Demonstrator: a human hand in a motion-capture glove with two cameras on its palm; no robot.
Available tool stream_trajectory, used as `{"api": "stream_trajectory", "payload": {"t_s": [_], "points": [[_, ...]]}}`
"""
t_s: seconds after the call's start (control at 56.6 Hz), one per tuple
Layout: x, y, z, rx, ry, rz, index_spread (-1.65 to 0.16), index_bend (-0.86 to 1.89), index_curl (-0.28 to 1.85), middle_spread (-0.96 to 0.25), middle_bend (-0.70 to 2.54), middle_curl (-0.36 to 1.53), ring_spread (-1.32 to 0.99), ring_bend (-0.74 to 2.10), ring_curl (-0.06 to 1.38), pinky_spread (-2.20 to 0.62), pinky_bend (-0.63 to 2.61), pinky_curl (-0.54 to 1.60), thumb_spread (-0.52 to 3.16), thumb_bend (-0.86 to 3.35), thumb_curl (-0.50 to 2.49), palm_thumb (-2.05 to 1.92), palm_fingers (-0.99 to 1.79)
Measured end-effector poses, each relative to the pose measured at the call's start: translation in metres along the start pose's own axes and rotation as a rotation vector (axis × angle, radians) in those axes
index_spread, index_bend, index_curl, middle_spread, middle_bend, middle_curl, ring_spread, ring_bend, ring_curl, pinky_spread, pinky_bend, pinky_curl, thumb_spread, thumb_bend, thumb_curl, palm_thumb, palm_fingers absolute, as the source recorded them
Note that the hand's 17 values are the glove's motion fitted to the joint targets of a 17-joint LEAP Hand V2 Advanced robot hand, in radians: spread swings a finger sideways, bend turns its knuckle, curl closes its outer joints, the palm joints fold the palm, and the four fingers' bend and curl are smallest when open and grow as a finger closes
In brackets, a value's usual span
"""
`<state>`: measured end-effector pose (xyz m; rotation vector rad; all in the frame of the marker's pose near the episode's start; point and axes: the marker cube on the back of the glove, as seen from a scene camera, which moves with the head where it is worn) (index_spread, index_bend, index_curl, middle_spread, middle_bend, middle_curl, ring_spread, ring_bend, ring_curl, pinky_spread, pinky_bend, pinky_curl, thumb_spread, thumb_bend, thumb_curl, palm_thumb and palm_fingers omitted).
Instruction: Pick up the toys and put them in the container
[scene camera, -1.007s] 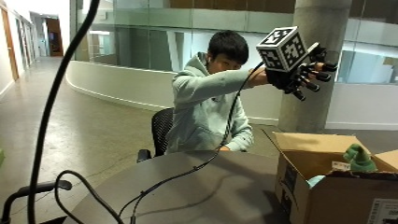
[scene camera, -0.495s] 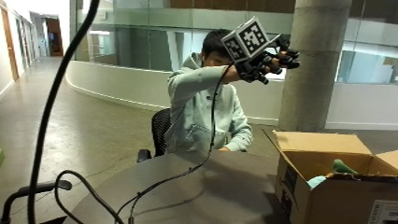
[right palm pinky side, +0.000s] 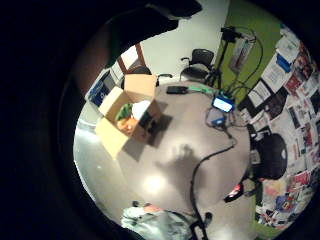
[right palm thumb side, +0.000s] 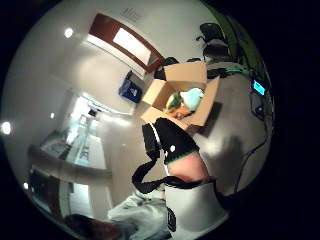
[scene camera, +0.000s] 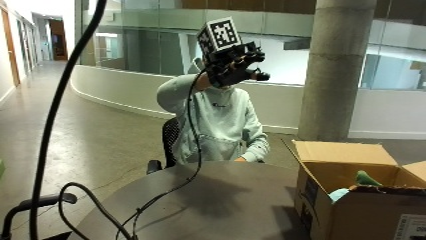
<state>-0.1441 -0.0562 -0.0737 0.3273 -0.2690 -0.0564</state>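
Observation:
In the outside view my gloved right hand (scene camera: 236, 65) is raised high in front of the person's head, far from the table. Its fingers are loosely curled and hold nothing. The open cardboard box (scene camera: 346, 210) stands at the table's right end. A green toy (scene camera: 365, 178) and a pale blue toy (scene camera: 338, 194) peek over its rim. Both palm views look down from high up on the box (right palm pinky side: 112, 137) (right palm thumb side: 205, 112) with several toys (right palm pinky side: 131, 117) (right palm thumb side: 185, 100) inside. The glove's thumb (right palm thumb side: 182, 160) shows near the lens.
The round grey table (scene camera: 219, 200) carries a black cable (scene camera: 180, 185). On its far side lie a dark phone (right palm pinky side: 177, 90) and a lit blue device (right palm pinky side: 223, 104). A concrete pillar (scene camera: 336, 70) stands behind the box. Office chairs (right palm pinky side: 200, 60) ring the table.
My hand has swung from up near the pillar above the box to in front of the person's head, holding nothing. The green toy has sunk lower into the box.

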Motion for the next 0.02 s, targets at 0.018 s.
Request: {"api": "stream_trajectory", "payload": {"t_s": [0.018], "points": [[0.0013, 0.0018, 0.0, -0.002, 0.009, -0.003, -0.2, 0.16, 0.28, 0.02, 0.14, 0.23, 0.01, 0.15, 0.16, 0.06, 0.6, 0.37, 1.24, -0.01, 0.32, 0.05, -0.19]]}}
